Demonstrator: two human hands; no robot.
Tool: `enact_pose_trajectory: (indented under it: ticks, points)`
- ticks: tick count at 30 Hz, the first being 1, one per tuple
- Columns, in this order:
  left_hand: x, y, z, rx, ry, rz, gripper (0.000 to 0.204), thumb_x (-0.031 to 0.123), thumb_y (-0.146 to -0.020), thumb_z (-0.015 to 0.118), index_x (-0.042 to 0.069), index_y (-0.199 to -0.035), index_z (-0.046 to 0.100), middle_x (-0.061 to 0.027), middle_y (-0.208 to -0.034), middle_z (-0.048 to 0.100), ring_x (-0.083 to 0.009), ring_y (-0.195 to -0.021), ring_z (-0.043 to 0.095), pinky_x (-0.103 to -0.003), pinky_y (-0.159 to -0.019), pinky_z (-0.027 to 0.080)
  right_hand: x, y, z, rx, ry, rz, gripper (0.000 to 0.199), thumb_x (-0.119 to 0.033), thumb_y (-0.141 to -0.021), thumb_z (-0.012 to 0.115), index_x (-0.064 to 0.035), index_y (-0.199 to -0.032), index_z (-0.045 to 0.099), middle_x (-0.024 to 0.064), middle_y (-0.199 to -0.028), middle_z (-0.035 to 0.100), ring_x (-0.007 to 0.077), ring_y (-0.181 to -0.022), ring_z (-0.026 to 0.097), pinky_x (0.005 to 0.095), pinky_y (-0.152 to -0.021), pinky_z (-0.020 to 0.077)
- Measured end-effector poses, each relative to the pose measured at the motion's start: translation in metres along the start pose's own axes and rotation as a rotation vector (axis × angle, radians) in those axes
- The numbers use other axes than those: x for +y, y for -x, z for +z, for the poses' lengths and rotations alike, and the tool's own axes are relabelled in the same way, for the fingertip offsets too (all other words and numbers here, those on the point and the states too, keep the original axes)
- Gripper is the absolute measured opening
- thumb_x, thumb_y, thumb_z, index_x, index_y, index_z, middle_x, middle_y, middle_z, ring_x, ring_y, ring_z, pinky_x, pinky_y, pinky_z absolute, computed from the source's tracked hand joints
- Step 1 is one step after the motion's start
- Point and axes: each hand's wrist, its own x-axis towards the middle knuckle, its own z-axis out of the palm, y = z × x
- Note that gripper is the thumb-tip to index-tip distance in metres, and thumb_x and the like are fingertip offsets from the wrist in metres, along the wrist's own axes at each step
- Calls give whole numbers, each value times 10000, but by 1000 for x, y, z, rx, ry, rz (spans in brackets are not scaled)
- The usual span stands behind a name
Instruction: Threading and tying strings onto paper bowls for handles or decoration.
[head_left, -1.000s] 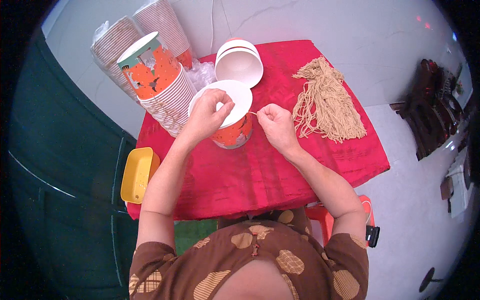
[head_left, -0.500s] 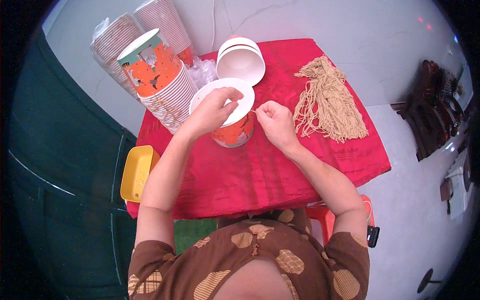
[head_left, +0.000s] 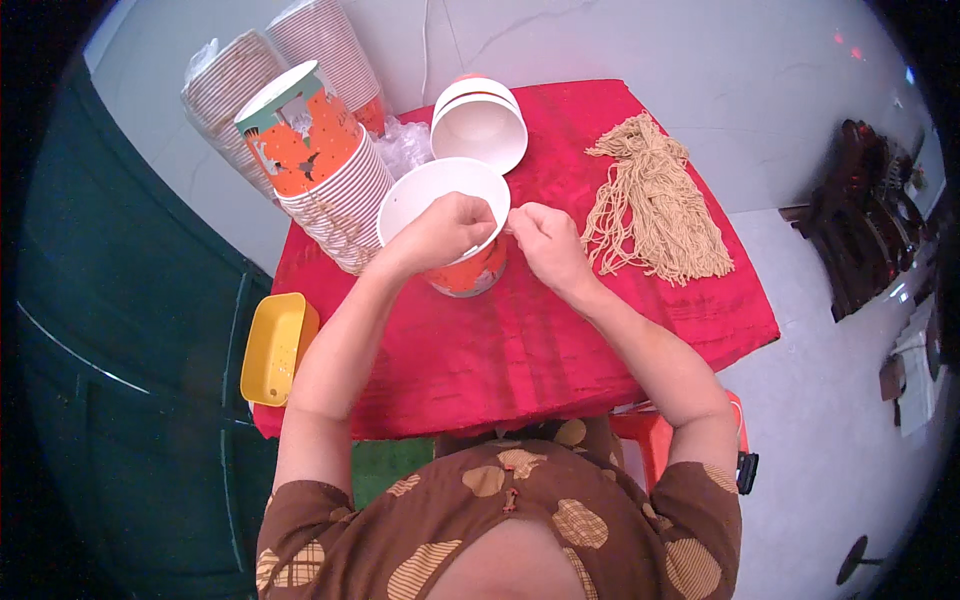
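A paper bucket [head_left: 468, 272], white inside with an orange printed outside, stands in front of me on the red-covered table. My left hand [head_left: 448, 228] reaches over its mouth, fingers curled down by the inner right wall; what they pinch, if anything, is hidden. Just outside the rim on the right, my right hand [head_left: 545, 243] is closed in a pinch on a thin tan cord, of which only a tiny bit shows. A bundle of tan cords [head_left: 660, 210] lies to the right of that hand.
Nested paper buckets [head_left: 305, 130] lean at the back left, with more wrapped stacks [head_left: 230, 100] behind. White bowl-like buckets [head_left: 480, 130] lie on their side at the back. A yellow tray [head_left: 275, 345] sits at the table's left edge; a red stool [head_left: 655, 450] is below right.
My left hand has gone from open above the bucket to curled fingers inside its right wall. My right hand has come slightly closer to the rim.
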Motion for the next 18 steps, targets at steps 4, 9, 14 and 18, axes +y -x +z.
enact_pose_trajectory:
  ticks: [4, 9, 14, 18]
  points:
    - [3, 9, 15, 102, 10, 137, 183, 92, -831, 554, -53, -869, 659, -204, -766, 661, -251, -722, 652, -365, -690, 499, -18, -5, -13, -108, 128, 126, 504, -386, -869, 504, 61, -662, 609, 237, -593, 567, 330, -595, 617, 453, -590, 447]
    - [19, 16, 11, 30, -73, 30, 164, 80, -850, 554, -50, -884, 648, -138, -729, 654, -203, -678, 614, -353, -668, 495, -8, -9, -22, -333, 229, 185, 425, -320, -818, 516, 66, -681, 629, 239, -598, 576, 314, -570, 606, 444, -575, 446]
    - [9, 14, 13, 171, -142, 52, 189, 131, -836, 571, -39, -811, 649, -196, -728, 650, -266, -681, 644, -393, -662, 494, 8, -7, -11, -319, 78, 259, 352, -243, -839, 521, 59, -699, 633, 144, -583, 577, 207, -543, 554, 406, -539, 426]
    - [2, 14, 28, 204, -308, -6, 212, 181, -844, 603, -19, -812, 664, -240, -799, 650, -399, -774, 640, -464, -692, 485, 23, -5, -4, -374, -114, 437, 285, -167, -853, 520, 43, -685, 614, 26, -571, 510, 126, -542, 469, 355, -490, 374]
